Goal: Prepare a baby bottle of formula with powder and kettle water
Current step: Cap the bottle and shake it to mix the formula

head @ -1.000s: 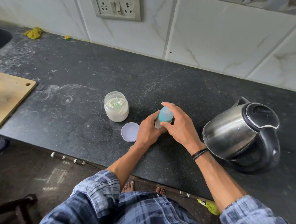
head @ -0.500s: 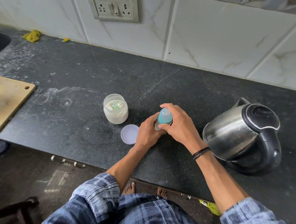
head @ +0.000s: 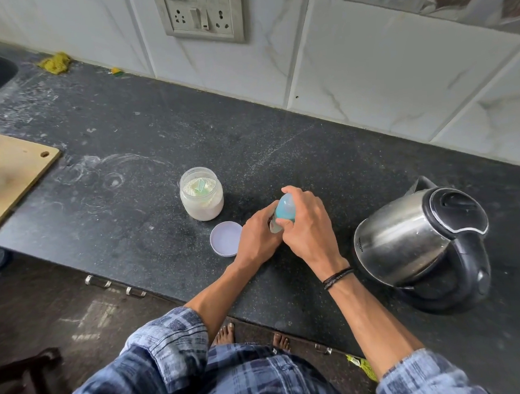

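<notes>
Two hands stay locked on the baby bottle (head: 284,209) at the front of the dark stone surface (head: 144,121), much as a second ago: the left hand (head: 259,236) grips the clear lower body, and the right hand (head: 307,224) curls over the teal top, with no clear shift in either grip. The bottle stands between the hands, most of it hidden by them. Nothing else has moved. The open powder jar (head: 201,194), a pale green scoop (head: 201,185) lying in it, sits just left of the hands, its lid (head: 226,238) flat beside the left hand. The steel kettle (head: 407,236) stands on its base to the right, apart from the right wrist. A wooden board (head: 8,175) lies far left.
</notes>
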